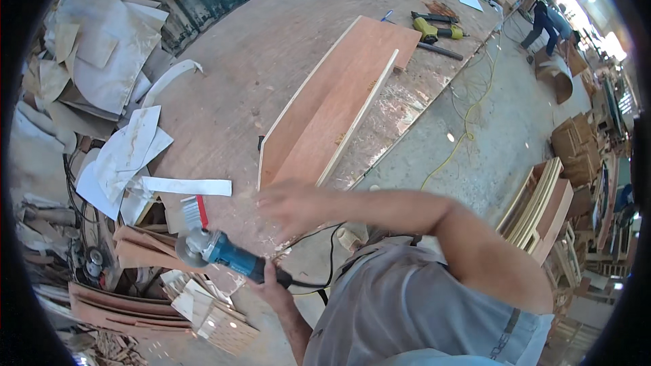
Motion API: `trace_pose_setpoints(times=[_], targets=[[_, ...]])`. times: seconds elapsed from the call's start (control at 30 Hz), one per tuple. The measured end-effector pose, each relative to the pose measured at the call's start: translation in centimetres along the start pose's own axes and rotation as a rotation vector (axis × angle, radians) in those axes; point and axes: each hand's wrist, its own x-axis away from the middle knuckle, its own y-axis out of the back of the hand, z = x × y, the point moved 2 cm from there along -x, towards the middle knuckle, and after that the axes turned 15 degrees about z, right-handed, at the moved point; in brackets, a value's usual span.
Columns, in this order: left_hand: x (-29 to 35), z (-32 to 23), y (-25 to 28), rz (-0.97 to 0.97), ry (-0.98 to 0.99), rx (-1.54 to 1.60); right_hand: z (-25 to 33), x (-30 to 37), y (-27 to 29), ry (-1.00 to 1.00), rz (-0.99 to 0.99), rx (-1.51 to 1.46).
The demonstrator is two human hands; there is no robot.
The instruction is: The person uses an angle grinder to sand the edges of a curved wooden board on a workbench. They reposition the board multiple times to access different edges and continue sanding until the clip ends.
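My left hand (pixel 272 287) is wrapped round the rear of a teal angle grinder (pixel 236 257). The grinder's disc end points left, past the table's near edge, and a black cord (pixel 331 255) trails from its back. My right arm reaches across in front of me. My right hand (pixel 291 210) is smeared by motion above the table, close to the near end of a long plywood piece (pixel 319 108). That piece has pale edges and a raised strip along its right side. Whether the hand touches it, I cannot tell.
On the broad table (pixel 224 95) lie a yellow-green nail gun (pixel 434 30), a white strip (pixel 186 186) and a red-edged, brush-like object (pixel 195 211). Sheet offcuts (pixel 102 47) pile up at left. A yellow cable (pixel 468 125) crosses the floor. A person (pixel 542 27) bends at far right.
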Motion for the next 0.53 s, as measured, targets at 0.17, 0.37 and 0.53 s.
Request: trace_pose_setpoints(times=[0.17,0.37,0.53], targets=[[-5.8,7.4,10.6,-0.129,0.133,-0.321,-10.0,13.6,8.4,-0.418,0.219,0.566],[-11.7,15.2,11.5,-0.22,0.068,-0.754,-15.9,15.0,7.9,-0.444,0.474,0.629],[-14.6,18.2,13.6,-0.237,0.218,-1.32,-13.3,9.6,11.0,-0.301,0.191,0.573]])
